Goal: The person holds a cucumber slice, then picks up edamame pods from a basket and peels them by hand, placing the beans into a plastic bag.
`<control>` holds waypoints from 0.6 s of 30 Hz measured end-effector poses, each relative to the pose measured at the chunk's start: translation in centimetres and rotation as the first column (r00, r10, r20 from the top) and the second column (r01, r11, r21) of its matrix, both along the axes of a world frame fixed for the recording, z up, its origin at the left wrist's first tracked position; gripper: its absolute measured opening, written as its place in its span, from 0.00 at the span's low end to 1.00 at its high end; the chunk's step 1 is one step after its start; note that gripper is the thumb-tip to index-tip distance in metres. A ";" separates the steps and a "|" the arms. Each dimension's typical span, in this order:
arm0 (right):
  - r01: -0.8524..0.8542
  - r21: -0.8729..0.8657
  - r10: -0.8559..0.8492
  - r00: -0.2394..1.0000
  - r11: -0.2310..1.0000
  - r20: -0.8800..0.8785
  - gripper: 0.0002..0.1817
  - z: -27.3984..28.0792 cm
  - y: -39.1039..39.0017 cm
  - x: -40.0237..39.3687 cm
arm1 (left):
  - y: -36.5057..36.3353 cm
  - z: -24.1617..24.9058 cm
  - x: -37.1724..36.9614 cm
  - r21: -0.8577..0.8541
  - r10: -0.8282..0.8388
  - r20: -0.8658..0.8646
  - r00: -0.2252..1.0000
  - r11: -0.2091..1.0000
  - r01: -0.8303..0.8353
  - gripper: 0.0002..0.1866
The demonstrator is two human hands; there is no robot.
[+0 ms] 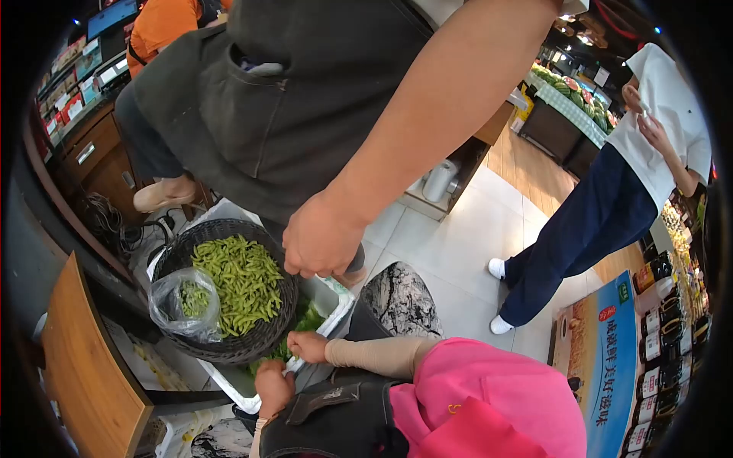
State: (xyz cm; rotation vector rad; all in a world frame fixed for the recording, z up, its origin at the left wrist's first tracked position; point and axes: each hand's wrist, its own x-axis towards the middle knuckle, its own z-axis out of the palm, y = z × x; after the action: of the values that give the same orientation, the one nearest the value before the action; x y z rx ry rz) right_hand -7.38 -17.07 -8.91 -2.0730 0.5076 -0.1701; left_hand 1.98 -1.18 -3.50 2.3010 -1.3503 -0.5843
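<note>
My right hand, fingers curled together, is over the near edge of a white foam box with green produce inside. Just below it my left hand is also closed, at the box's rim. What either hand holds is too small to make out. On the box rests a dark woven basket heaped with green pods, which look like edamame. A clear plastic bag with some pods lies at the basket's left side.
A co-worker in a dark apron stands across from me, a curled hand beside the basket's right edge. Another person stands at right. A wooden board is at left, and bottles line the lower right.
</note>
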 end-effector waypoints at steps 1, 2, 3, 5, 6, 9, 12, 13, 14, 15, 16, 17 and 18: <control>0.000 0.006 0.000 1.000 1.000 -0.014 0.06 0.2 0.3 0.0 | -0.3 0.2 -0.8 0.050 -0.042 -0.096 0.995 0.998 0.046 0.13; -0.023 -0.027 0.025 0.998 0.999 0.051 0.06 -0.5 0.1 0.0 | -0.2 0.6 -1.5 0.096 -0.066 -0.196 0.978 0.992 0.086 0.11; -0.018 0.039 0.017 1.000 0.999 0.007 0.06 -1.2 -0.1 0.1 | -0.2 -0.7 -2.2 0.200 -0.157 -0.189 0.969 0.960 0.194 0.10; -0.032 0.022 0.031 0.998 0.999 0.057 0.04 -1.8 -0.5 0.1 | 0.4 -4.3 -3.1 0.153 -0.310 -0.310 0.899 0.917 0.368 0.12; 0.006 -0.050 -0.003 0.998 0.999 0.062 0.04 -2.0 -0.2 0.1 | 0.3 -5.8 -2.9 -0.028 -0.445 -0.397 0.802 0.880 0.474 0.12; 0.031 -0.105 -0.030 0.999 0.994 0.013 0.07 -0.8 -0.1 0.4 | 2.5 -12.8 -0.7 -0.581 -0.788 -0.373 0.491 0.610 0.539 0.14; 0.025 -0.063 -0.020 0.996 0.998 0.084 0.05 -1.2 -0.8 0.6 | 4.0 -15.9 -1.4 -0.394 -0.657 -0.510 0.555 0.752 0.528 0.13; 0.012 -0.106 -0.005 0.997 0.994 0.073 0.04 -0.9 -0.8 0.5 | 3.9 -15.9 -2.1 -0.241 -0.561 -0.562 0.608 0.814 0.528 0.13; 0.022 -0.048 -0.018 0.997 0.999 0.075 0.04 -1.9 -1.1 0.4 | 3.6 -15.8 -2.9 -0.101 -0.475 -0.600 0.644 0.843 0.528 0.13; 0.000 -0.085 0.001 1.000 0.996 0.005 0.04 -1.1 -1.2 0.4 | 3.3 -15.6 -3.4 -0.010 -0.415 -0.625 0.661 0.851 0.524 0.13; 0.004 -0.071 -0.005 1.000 0.997 -0.006 0.04 -1.2 -1.3 0.5 | 3.2 -15.4 -3.8 0.050 -0.369 -0.644 0.670 0.854 0.518 0.12; 0.014 -0.067 -0.015 1.000 0.998 -0.015 0.05 -1.3 -1.6 0.6 | 3.0 -15.2 -3.9 0.092 -0.336 -0.657 0.675 0.853 0.513 0.12; 0.013 -0.065 -0.015 1.000 0.998 -0.025 0.06 -1.7 -1.9 0.8 | 2.9 -15.0 -3.9 0.121 -0.309 -0.667 0.678 0.853 0.508 0.12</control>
State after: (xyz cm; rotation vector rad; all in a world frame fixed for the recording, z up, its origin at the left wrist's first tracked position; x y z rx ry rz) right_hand -6.57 -18.93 -10.60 -2.1378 0.5382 -0.1708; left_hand -1.97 1.71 -18.52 1.6925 -1.4878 -1.6481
